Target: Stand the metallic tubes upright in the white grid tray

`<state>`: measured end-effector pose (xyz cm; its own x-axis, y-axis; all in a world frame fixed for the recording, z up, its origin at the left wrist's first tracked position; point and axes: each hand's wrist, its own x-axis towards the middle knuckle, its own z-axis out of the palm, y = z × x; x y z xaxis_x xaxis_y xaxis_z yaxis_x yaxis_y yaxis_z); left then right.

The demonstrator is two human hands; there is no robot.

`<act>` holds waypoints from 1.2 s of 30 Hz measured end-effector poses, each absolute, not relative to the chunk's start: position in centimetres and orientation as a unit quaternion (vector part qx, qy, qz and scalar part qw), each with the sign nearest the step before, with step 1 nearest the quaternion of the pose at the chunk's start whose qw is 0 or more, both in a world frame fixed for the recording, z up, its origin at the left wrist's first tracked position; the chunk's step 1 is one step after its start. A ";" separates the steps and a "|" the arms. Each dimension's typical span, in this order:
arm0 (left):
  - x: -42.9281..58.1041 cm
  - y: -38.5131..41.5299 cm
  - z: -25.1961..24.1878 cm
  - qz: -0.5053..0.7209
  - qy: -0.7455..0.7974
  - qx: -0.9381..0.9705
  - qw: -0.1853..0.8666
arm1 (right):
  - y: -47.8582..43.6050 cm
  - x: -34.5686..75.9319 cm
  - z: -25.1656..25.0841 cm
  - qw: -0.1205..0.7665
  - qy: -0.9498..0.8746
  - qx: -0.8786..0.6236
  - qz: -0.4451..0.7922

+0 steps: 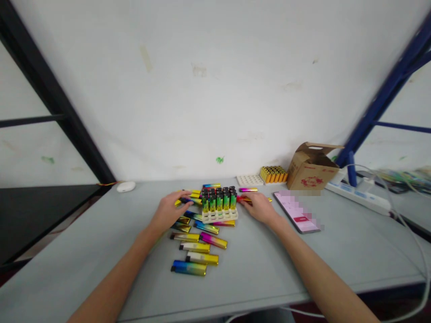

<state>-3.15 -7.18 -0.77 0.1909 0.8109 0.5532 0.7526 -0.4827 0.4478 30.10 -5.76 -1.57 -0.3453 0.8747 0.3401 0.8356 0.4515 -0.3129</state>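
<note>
A cream tray stands at the middle of the grey table, filled with upright lighters with black tops. Several loose iridescent lighters lie flat in front of it and to its left. My left hand rests palm down on the loose lighters left of the tray, fingers curled over a dark one. My right hand lies just right of the tray, fingers closed on a red-pink lighter.
A phone lies right of my right hand. Behind it stands an open cardboard box, a second tray of yellow lighters and a bare tray. A white power strip with cables runs at the right. A white earbud case sits far left.
</note>
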 end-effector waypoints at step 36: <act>-3.3 -6.5 -2.2 0.240 0.476 0.846 0.009 | -5.3 30.0 -0.8 0.517 -0.635 -0.445 0.362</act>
<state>-3.32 -6.53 -2.16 0.4321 0.8091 0.3983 0.8007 -0.5474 0.2433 30.04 -5.29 -0.84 -0.0698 0.9398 0.3346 0.1902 0.3418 -0.9203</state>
